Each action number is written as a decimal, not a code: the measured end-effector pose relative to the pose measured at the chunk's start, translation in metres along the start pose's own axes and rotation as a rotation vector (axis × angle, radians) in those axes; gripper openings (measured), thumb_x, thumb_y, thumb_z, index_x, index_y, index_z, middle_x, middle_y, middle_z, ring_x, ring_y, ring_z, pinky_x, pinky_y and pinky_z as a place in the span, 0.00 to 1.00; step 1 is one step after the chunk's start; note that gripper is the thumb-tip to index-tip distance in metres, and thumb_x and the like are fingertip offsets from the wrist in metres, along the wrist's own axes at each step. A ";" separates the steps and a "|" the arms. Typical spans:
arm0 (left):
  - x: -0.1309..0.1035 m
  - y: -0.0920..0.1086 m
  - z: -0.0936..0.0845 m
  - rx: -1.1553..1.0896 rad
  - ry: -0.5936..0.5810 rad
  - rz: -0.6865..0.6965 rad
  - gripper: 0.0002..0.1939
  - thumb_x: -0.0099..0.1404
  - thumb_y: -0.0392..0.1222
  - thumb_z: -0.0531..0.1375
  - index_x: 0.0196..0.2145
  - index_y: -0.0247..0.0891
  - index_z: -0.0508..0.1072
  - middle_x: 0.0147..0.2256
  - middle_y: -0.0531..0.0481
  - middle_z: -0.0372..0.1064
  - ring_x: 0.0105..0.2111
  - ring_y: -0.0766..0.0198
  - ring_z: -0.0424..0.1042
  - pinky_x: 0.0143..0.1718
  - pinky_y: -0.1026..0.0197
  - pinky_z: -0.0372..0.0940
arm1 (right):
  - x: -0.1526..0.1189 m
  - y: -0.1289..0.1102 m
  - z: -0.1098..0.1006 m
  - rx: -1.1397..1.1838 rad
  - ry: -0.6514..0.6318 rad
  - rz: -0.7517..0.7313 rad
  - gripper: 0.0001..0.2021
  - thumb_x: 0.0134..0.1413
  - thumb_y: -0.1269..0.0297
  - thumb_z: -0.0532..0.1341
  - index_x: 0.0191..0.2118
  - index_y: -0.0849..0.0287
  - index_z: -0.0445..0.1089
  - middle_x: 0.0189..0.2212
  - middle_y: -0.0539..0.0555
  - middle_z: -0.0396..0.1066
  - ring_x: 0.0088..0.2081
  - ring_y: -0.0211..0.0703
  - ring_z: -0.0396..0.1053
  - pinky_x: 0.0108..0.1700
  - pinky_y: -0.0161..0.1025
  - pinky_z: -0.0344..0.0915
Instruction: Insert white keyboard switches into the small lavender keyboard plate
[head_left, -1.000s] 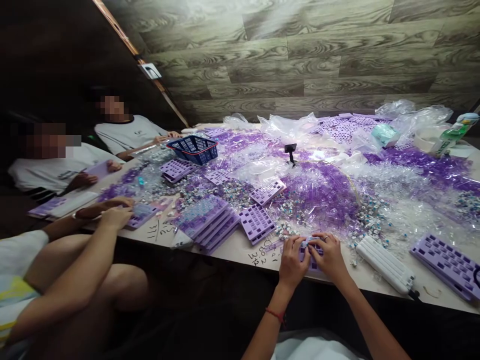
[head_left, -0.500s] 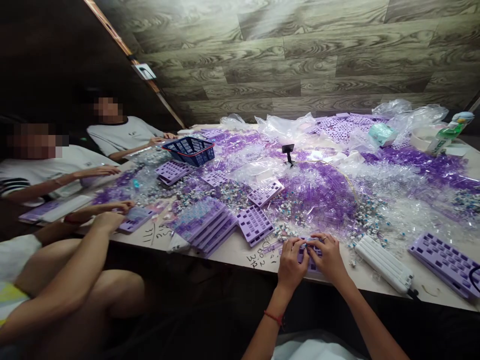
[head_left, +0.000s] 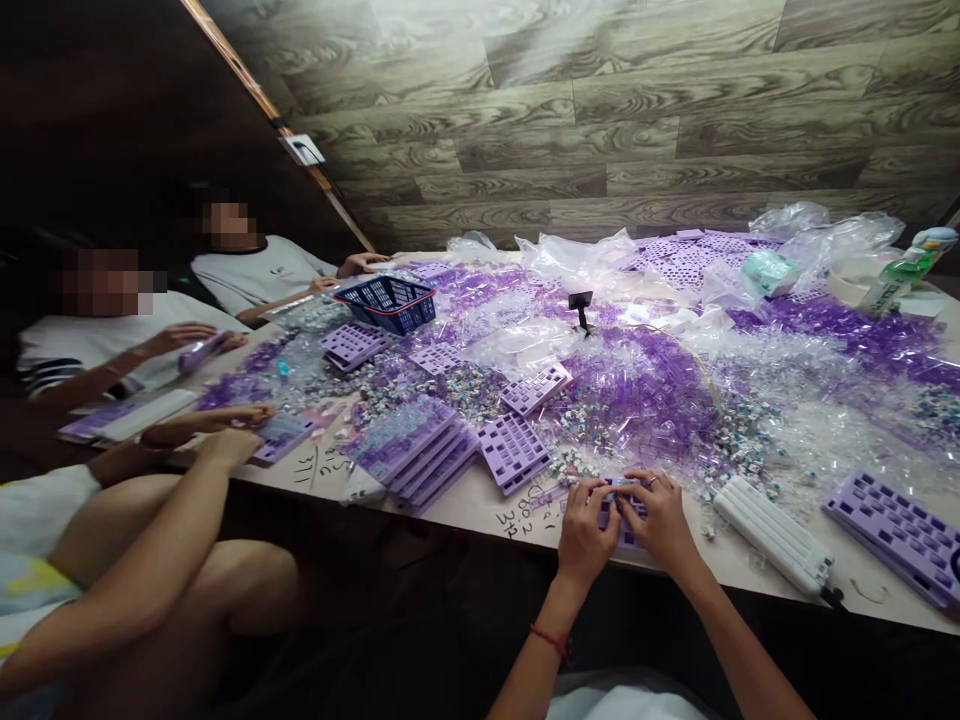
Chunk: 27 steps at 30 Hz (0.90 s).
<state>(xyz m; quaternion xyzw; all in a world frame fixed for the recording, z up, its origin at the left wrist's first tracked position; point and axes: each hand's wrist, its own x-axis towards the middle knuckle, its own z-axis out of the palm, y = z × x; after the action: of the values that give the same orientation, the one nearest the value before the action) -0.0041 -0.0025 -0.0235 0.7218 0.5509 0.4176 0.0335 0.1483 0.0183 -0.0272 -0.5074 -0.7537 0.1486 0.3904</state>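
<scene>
At the table's front edge, my left hand [head_left: 588, 528] and my right hand [head_left: 660, 520] meet over a purple keyboard case [head_left: 628, 537]. The case lies mostly hidden beneath them. Thumbs and index fingers of both hands are pinched close together on its top. Whatever small piece is between the fingertips is too small and covered to make out. Just beyond my hands lie loose keyboard switches [head_left: 574, 466], white and blue. To the left sits a purple keyboard case with square openings [head_left: 514, 452].
Stacked purple cases [head_left: 420, 460] stand left of me; a white bar-shaped device [head_left: 772, 535] and another keyboard case [head_left: 896, 530] lie right. Clear and purple plastic pieces [head_left: 645, 385] heap mid-table. A blue basket [head_left: 390, 305] stands farther back. Several co-workers sit at left.
My hands stay over the case, with only slight finger movement. A co-worker at far left now holds up a purple piece. The whole view has shifted slightly.
</scene>
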 end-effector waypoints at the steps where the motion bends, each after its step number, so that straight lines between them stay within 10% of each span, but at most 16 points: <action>1: 0.000 0.000 0.000 0.000 -0.001 -0.001 0.12 0.67 0.32 0.58 0.47 0.40 0.74 0.44 0.45 0.71 0.47 0.56 0.72 0.51 0.50 0.71 | 0.000 0.000 0.000 -0.002 0.001 -0.001 0.09 0.62 0.67 0.62 0.43 0.48 0.78 0.49 0.54 0.76 0.53 0.53 0.69 0.58 0.54 0.55; 27: -0.001 0.000 0.001 -0.001 0.002 -0.003 0.13 0.67 0.31 0.57 0.47 0.41 0.74 0.44 0.45 0.71 0.47 0.55 0.72 0.51 0.49 0.71 | -0.001 0.008 0.005 -0.005 0.032 -0.042 0.09 0.62 0.62 0.61 0.43 0.48 0.79 0.48 0.56 0.76 0.52 0.53 0.71 0.58 0.55 0.60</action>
<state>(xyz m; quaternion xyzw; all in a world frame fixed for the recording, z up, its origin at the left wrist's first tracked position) -0.0037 -0.0032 -0.0243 0.7207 0.5516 0.4185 0.0337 0.1498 0.0213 -0.0358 -0.4948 -0.7581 0.1305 0.4042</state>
